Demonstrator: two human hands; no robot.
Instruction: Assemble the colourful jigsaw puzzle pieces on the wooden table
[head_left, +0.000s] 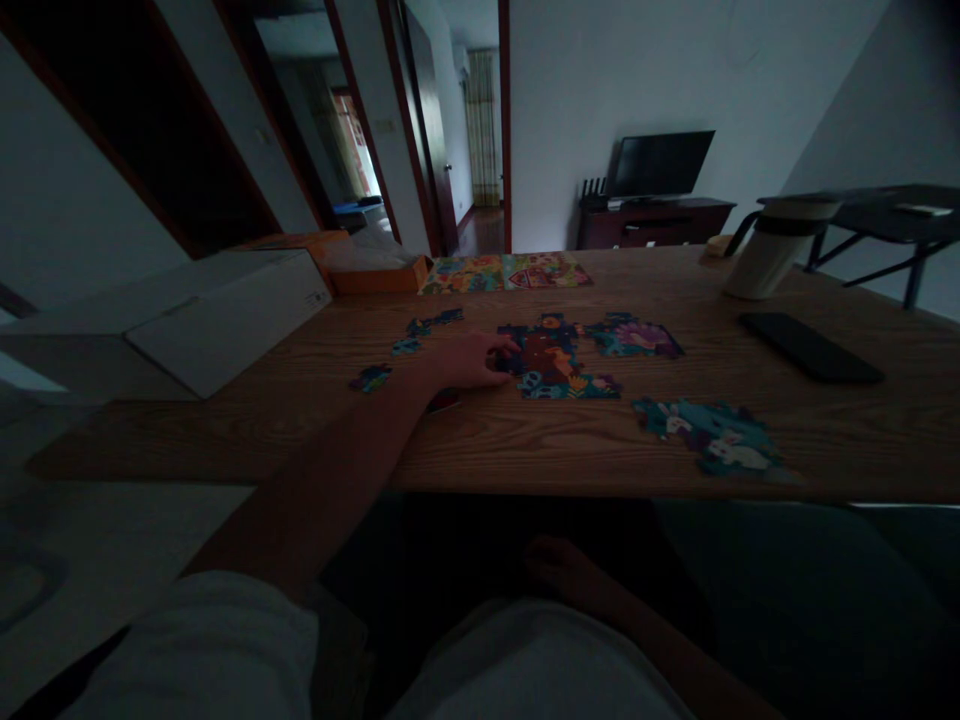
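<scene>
The left hand (469,362) lay curled, fingertips on a gappy, colourful jigsaw section (547,358), any hold on a piece unclear. Loose pieces (406,346) lay just left on the table (300,440). The right hand (559,565), dim below the table edge, showed no clear grip.

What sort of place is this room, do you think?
Probably a room in a home: a jigsaw puzzle on a wooden table, and a television on a low wooden cabinet by the wall.
</scene>
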